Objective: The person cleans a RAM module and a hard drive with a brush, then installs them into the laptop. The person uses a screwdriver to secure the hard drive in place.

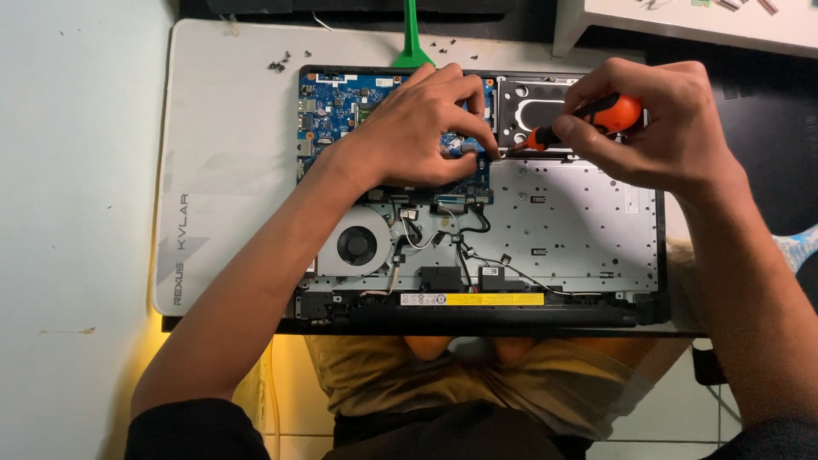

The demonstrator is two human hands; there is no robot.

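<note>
A: Screwdriver (588, 122), orange handle with black grip, was pinched in the right hand (660, 128); fingers closed round the handle, tip angled down and leftward to a spot at the right edge of the blue motherboard (341, 106).

B: Left hand?

A: Left hand (417, 128) lay palm down over the motherboard, fingers curled, thumb and forefinger brought together right at the driver tip. Whether a screw sat between them could not be told; the fingertips hid it.

B: Position of the workpiece?

A: Opened laptop chassis (579, 221) lay bottom up on a white desk mat (230, 153), hinge edge toward the person. Cooling fan (356, 245) sat below the left wrist, black and white wires (460, 247) looped just beside it. Loose screws (278, 64) lay scattered on the mat near the far left corner of the chassis, a green pry tool (412, 38) beyond the far edge.

B: Risks noted?

A: Judgement only. A tilted driver could cam out and strip the screw head, or skid onto board components. A freed screw could drop into the chassis, since the fingers hold it only loosely if at all. The left palm rested on bare circuitry: pressure or static could harm it.
</note>
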